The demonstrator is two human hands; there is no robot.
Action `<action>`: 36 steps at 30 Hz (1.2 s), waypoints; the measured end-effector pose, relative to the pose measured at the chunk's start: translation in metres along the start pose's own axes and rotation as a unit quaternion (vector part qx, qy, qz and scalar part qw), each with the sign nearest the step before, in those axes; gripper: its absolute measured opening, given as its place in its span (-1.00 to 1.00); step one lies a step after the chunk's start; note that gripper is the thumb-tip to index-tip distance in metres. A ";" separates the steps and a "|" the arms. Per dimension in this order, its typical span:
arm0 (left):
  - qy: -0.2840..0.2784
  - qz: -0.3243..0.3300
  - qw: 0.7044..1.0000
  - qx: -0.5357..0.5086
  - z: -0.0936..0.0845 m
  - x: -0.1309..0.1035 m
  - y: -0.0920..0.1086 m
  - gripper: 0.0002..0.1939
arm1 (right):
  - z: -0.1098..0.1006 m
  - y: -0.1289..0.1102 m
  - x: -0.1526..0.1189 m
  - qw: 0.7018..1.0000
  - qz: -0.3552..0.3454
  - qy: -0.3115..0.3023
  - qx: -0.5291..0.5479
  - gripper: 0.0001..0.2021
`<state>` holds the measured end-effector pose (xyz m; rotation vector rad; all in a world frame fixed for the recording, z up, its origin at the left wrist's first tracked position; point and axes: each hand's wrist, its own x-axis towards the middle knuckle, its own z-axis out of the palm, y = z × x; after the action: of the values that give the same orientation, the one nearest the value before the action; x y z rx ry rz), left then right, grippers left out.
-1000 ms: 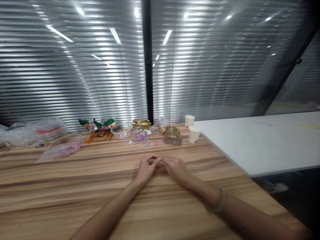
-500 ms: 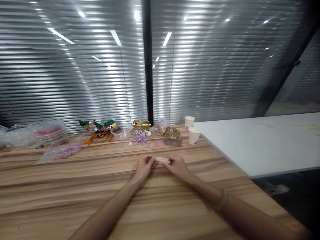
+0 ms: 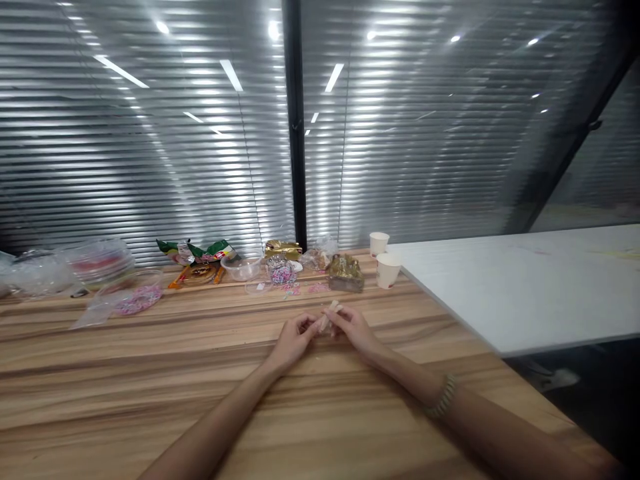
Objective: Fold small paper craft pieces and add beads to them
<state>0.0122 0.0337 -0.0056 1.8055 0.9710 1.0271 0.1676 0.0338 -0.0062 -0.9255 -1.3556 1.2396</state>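
Between my hands is a small pale cream bundle [image 3: 328, 317], tilted with its upper end toward the right. It looks like several thin pieces side by side, perhaps with clear film around them, but it is too small to name. My left hand [image 3: 296, 339] pinches its lower left side between thumb and fingers. From the right, my right hand [image 3: 356, 331] grips the upper part with thumb and forefinger; its other fingers are partly hidden. Both hands are just above the wooden table [image 3: 210, 387].
Behind my hands lie a gold-wrapped block [image 3: 346, 273], a clear tub [image 3: 242, 269] and loose pink pieces [image 3: 290, 289]. A paper cup [image 3: 388, 271] stands right, before another. A clear bag [image 3: 95, 311] and stacked lids [image 3: 100, 260] lie left. A white table [image 3: 530, 293] adjoins.
The cream bundle has turned from lying nearly level to a steep tilt. My left hand has shifted slightly right, and my right fingers have closed in on the bundle's upper end.
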 end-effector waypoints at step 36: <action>0.149 0.045 0.828 0.539 -0.072 0.093 -0.072 -0.65 | 0.002 0.011 0.005 0.995 -0.013 -0.047 -0.088 -0.57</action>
<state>-0.0345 0.1626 -0.0226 2.6368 1.9390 0.8697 0.1633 0.0399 -0.0158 -0.9788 -1.5656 1.1698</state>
